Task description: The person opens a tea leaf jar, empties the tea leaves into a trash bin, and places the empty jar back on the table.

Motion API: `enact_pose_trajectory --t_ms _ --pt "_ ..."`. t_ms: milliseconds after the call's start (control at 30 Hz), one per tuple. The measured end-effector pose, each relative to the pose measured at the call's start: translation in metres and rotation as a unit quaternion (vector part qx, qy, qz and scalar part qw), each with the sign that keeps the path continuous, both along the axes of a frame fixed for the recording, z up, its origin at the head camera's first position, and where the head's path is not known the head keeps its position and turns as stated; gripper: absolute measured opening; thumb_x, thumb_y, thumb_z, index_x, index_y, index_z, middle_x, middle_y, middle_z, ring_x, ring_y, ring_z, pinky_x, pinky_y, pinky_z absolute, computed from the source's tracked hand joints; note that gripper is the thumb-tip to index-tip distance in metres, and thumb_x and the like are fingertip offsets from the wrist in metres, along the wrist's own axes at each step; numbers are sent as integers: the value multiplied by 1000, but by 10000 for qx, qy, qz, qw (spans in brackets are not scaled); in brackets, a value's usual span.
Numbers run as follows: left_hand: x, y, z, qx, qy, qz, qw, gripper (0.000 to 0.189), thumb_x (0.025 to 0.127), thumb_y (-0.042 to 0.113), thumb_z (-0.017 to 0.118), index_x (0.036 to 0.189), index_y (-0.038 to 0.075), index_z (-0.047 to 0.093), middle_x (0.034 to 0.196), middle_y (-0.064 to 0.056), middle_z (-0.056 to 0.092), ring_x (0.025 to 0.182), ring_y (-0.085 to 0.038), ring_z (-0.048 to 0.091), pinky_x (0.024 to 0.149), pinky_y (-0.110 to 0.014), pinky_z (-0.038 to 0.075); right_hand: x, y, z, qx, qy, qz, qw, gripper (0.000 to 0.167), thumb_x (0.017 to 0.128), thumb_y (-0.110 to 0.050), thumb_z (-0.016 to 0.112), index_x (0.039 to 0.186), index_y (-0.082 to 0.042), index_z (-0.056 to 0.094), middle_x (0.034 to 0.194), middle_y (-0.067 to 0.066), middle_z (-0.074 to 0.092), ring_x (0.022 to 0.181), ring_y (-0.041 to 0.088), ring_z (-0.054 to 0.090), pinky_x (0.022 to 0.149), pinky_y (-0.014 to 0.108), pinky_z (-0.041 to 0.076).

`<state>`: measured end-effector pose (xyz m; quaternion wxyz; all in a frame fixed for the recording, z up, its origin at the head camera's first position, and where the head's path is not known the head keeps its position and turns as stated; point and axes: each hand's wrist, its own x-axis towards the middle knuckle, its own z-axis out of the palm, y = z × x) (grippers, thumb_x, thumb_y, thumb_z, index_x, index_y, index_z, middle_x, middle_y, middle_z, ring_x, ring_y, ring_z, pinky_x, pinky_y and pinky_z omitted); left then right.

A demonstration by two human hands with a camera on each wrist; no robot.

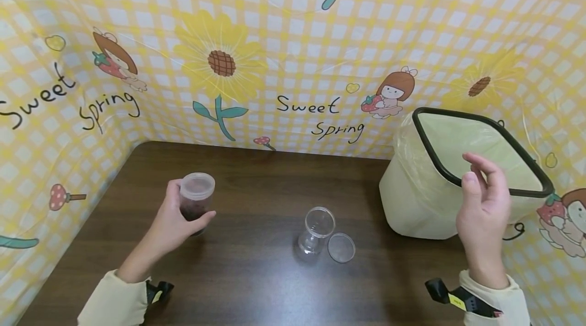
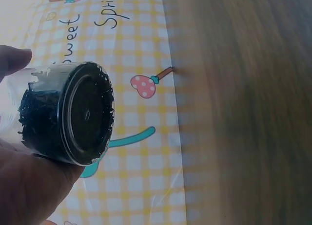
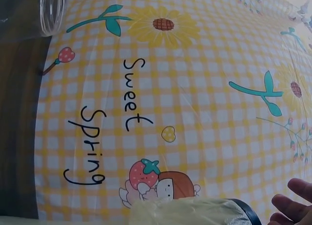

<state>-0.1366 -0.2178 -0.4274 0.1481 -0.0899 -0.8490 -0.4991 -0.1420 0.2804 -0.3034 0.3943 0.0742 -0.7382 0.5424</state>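
Note:
On the left side of the table, my left hand [image 1: 176, 221] grips a lidded clear plastic jar [image 1: 197, 206], thumb on one side and fingers on the other. Dark shredded-looking bits fill the jar's lower part, seen through its base in the left wrist view. My right hand [image 1: 485, 204] is raised in front of the rim of a pale trash bin [image 1: 416, 209], its fingers loosely bent and holding nothing. Between the hands stands a second clear jar [image 1: 317, 229], uncovered, with a round clear lid [image 1: 341, 248] lying flat close by its right side.
The dark wooden table [image 1: 247, 280] meets a yellow checked cloth [image 1: 293, 51] that hangs behind and at both sides. The bin has a black rim [image 1: 435, 158] and a thin plastic liner, and stands at the back right.

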Motion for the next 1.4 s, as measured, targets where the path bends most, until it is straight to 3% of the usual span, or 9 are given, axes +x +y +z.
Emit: enact_pose_trajectory --t_ms 167,400,700,1033,1400 --pt "-5 6 0 -120 111 -74 9998 74 77 0 86 131 -3 36 112 -16 57 85 -3 61 77 -15 45 -1 -10 -3 -293 335 472 9979 28 99 -3 55 124 4 64 125 9 63 129 25 51 111 26 37" --pt "-11 16 0 -2 198 -319 9993 71 77 0 87 131 0 41 112 -14 63 89 -6 63 81 -17 46 -1 -22 -9 -377 559 942 9933 29 98 4 53 124 8 62 125 8 64 131 28 50 113 29 36" --pt "-15 30 0 141 153 -552 9983 72 78 4 87 135 4 43 121 -11 64 99 -9 60 88 -21 43 -4 -37 -18 -554 502 1414 9871 29 99 6 50 126 6 61 124 9 64 127 21 54 113 27 35" --pt "-15 49 5 308 146 -762 9965 69 82 2 83 136 3 42 115 -12 64 90 -13 63 83 -26 50 -9 -64 -28 -218 -3 1762 9841 29 102 1 49 130 6 57 128 7 60 128 19 53 113 25 35" --pt "-16 64 7 440 144 -1156 9922 79 80 1 85 139 1 32 123 -16 62 95 -20 66 92 -26 47 -18 -86 -46 -172 -629 1969 9783 28 104 1 45 129 13 53 127 7 62 127 16 52 111 24 35"
